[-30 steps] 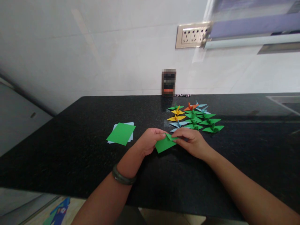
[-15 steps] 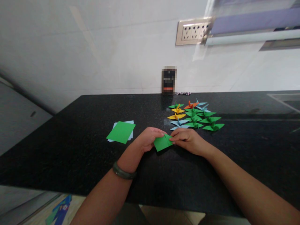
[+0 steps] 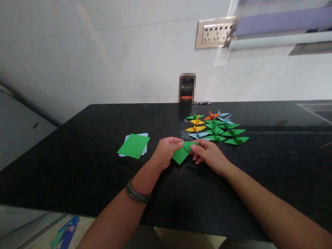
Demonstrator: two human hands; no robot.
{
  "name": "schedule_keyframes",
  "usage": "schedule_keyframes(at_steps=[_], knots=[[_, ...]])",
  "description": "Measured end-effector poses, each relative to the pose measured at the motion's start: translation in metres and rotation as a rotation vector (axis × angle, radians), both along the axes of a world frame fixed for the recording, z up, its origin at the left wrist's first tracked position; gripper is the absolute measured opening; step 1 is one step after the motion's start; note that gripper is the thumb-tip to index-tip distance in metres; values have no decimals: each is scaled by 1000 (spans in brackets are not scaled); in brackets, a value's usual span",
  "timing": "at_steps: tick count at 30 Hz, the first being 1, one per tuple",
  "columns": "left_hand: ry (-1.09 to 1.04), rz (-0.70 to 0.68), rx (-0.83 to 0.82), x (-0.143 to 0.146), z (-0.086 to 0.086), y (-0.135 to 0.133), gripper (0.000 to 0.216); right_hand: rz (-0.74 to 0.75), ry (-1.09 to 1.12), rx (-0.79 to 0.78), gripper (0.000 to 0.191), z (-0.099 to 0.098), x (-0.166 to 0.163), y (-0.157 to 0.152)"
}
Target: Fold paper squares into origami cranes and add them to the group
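Between both hands, just over the counter, is a partly folded sheet of green origami paper [image 3: 180, 157]. My left hand [image 3: 167, 152] pinches its left side, thumb on top. At the right corner my right hand [image 3: 207, 154] grips the paper between thumb and fingers. A small flap lies folded near the upper middle of the sheet. Just beyond the hands stand several folded paper cranes [image 3: 214, 131] in rows, green, yellow, blue and orange. To the left rests a stack of square paper [image 3: 133, 146], a green sheet on top of pale blue ones.
The black speckled countertop [image 3: 85, 166] runs back to a white tiled wall [image 3: 124, 62]. A dark, blurred-out upright object [image 3: 187, 88] leans there, with a beaded strand [image 3: 203, 103] beside it. A socket panel [image 3: 215, 33] is on the wall. At far right is a recessed edge [image 3: 316, 112].
The green paper has tilted, its right corner now raised and pointing right. My right thumb has moved on top of it, and both hands have shifted slightly.
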State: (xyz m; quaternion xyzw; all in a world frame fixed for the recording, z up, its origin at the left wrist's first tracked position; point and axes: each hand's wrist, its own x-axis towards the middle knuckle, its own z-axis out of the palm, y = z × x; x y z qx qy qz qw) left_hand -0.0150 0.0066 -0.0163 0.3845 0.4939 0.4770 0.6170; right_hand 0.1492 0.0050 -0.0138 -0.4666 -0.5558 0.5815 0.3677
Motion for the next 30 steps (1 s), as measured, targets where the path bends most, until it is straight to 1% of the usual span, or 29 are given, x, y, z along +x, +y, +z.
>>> schedule_keyframes(at_steps=[3,6,10,12,15,19,23,30], knots=[[6,-1,2,0,0,-1,23,-11,25,-79,29,-1,-3,-1],[22,-51,-20,-1,0,-1,24,-7,65,-116,28,-2,-2,0],[69,-152,-59,-2,1,-1,26,19,76,-110,28,-1,1,1],[102,-181,-62,-2,1,-1,28,39,79,-98,28,0,1,1],[128,-170,-50,-2,1,-2,28,51,88,-103,31,-1,1,1],[100,-135,-44,-2,2,-2,27,56,59,-97,34,-5,1,1],[85,-150,-47,-1,1,-2,26,63,46,-91,34,-7,1,2],[89,-144,-61,0,3,-4,22,86,29,-85,32,-3,1,1]])
